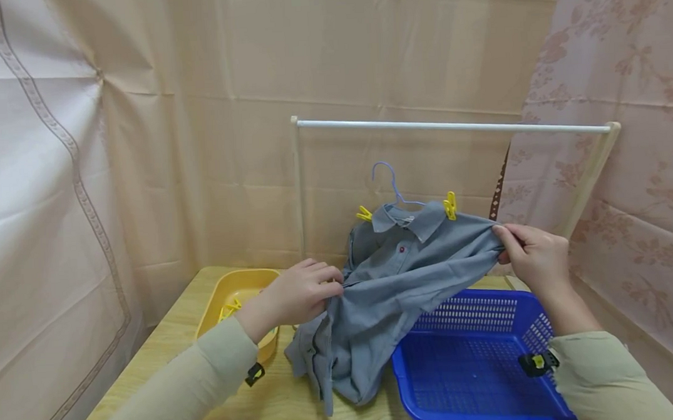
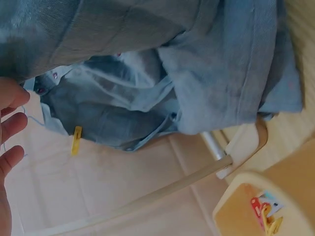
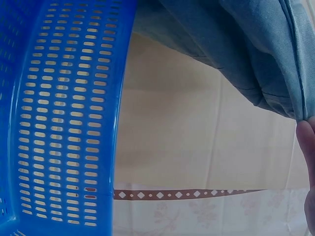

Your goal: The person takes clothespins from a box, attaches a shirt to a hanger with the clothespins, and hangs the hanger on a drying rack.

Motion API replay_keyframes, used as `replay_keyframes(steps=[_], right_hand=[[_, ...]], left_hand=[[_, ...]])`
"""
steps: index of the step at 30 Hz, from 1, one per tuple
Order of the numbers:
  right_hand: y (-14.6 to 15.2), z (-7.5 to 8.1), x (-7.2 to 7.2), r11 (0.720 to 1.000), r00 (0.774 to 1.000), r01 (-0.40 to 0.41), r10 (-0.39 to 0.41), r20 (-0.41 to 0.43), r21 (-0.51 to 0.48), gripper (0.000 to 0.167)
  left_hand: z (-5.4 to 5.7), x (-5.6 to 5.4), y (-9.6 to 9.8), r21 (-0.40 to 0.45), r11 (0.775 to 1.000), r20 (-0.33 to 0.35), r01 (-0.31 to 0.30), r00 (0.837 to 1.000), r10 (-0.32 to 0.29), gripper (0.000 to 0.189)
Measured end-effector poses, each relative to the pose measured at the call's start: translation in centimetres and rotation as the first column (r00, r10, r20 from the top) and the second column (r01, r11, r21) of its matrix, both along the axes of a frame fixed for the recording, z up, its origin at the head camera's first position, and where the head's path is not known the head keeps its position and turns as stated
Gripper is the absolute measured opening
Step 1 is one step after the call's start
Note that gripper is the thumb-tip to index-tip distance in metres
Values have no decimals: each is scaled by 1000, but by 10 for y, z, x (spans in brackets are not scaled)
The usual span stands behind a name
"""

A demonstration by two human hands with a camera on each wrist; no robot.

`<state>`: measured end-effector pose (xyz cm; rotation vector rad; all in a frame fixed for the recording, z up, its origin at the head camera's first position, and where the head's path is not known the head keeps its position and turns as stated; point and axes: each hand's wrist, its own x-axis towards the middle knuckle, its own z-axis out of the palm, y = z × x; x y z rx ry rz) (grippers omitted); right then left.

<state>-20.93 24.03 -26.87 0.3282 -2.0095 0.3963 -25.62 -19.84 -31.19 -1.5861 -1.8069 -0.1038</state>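
A grey-blue collared shirt is on a thin blue hanger, whose hook stands below the white rod in the head view. Yellow clothespins sit at both of its shoulders. With thumb and fingers, my right hand pinches the shirt's right side and draws the cloth taut. My left hand pinches a front edge of the shirt at the left; in the left wrist view its other fingers are loosely bent. The shirt's lower part hangs onto the table, partly over the blue basket's edge.
A white rod on cream posts spans the back. The blue plastic basket stands front right on the wooden table. At left, a yellow tub holds several clothespins. Curtains surround the table.
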Motion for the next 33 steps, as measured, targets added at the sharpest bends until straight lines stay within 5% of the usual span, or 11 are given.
replay_keyframes(steps=[6, 14, 22, 33], right_hand=[[0, -1, 0, 1000, 1000, 15, -15, -16, 12, 10], [0, -1, 1, 1000, 1000, 8, -8, -19, 1, 10], [0, -1, 1, 1000, 1000, 1, -1, -30, 3, 9], [0, -2, 1, 1000, 999, -3, 3, -43, -4, 8]], left_hand=[[-10, 2, 1, -42, 997, 86, -70, 994, 73, 32], [-9, -1, -3, -39, 994, 135, -107, 985, 111, 52], [10, -6, -9, 107, 985, 180, -139, 977, 118, 56], [47, -13, -16, 375, 926, 35, -51, 999, 41, 61]])
